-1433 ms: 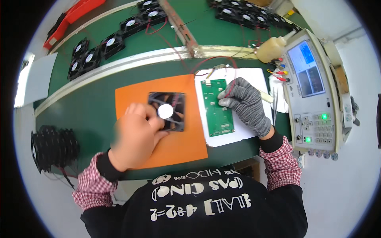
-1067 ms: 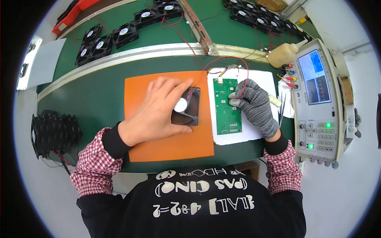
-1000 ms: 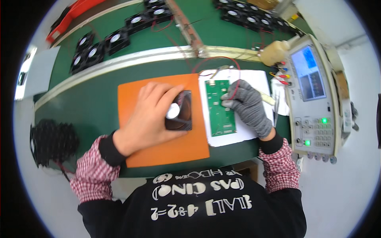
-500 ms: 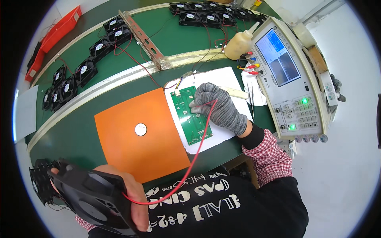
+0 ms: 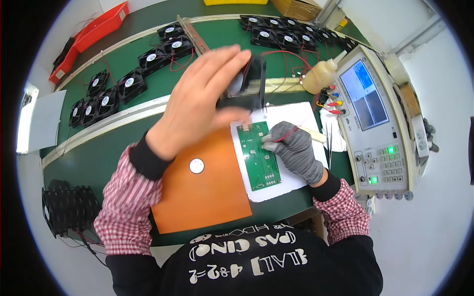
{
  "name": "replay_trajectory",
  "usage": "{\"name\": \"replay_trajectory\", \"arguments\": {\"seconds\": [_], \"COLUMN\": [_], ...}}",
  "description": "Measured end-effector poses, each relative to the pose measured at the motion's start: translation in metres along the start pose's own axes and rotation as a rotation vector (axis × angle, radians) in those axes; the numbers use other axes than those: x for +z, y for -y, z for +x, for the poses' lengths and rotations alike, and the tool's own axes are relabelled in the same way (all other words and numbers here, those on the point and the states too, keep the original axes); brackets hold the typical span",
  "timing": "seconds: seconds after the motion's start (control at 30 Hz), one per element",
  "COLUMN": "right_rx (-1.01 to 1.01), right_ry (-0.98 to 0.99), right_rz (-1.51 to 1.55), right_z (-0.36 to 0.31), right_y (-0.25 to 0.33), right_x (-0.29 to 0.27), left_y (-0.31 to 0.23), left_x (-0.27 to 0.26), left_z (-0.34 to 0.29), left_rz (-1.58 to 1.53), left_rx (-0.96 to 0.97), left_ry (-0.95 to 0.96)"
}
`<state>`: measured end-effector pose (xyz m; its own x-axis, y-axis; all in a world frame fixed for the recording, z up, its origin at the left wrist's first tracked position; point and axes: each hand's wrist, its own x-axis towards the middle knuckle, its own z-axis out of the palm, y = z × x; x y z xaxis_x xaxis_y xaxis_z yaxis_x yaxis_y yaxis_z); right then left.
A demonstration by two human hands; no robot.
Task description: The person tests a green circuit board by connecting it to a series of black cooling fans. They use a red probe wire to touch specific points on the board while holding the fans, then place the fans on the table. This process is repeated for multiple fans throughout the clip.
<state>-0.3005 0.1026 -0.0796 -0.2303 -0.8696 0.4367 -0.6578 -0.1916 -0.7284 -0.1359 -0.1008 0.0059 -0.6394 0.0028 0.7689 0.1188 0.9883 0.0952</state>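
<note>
My bare left hand (image 5: 195, 96) is up in the middle of the view, fingers long and thumb apart, round a black cooling fan (image 5: 251, 89). The fan is tilted on edge and partly hidden by the hand. At the right, my right hand (image 5: 298, 153) in a grey knit glove pinches a red wire (image 5: 286, 134) with its fingertips against the right side of a green circuit board (image 5: 257, 163). What lies right at those fingertips is too small to make out. Under the board is a white pad (image 5: 306, 111).
A white disc (image 5: 196, 166) lies on an orange mat (image 5: 202, 197). To the right stand a tester with a screen (image 5: 363, 98) and a yellowish squeeze bottle (image 5: 320, 76). Several fans (image 5: 131, 85) sit beyond the pale divider strip; more fans are stacked (image 5: 69, 209) at lower left.
My left hand has carried the fan from the lower left up and across to beyond the board's far end. My right hand stays at the board, and the whole view has shifted slightly.
</note>
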Motion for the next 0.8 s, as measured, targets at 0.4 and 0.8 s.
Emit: {"name": "replay_trajectory", "arguments": {"seconds": [0.4, 0.8], "right_rx": [-0.117, -0.263], "right_ry": [-0.188, 0.165], "right_rz": [-0.057, -0.391], "right_z": [-0.004, 0.004], "right_y": [0.008, 0.055], "right_x": [-0.009, -0.009], "left_y": [0.109, -0.015], "left_x": [0.0, -0.095], "left_z": [-0.057, -0.06], "left_rz": [0.573, 0.659], "left_rx": [-0.278, 0.064], "left_ry": [0.12, -0.25]}}
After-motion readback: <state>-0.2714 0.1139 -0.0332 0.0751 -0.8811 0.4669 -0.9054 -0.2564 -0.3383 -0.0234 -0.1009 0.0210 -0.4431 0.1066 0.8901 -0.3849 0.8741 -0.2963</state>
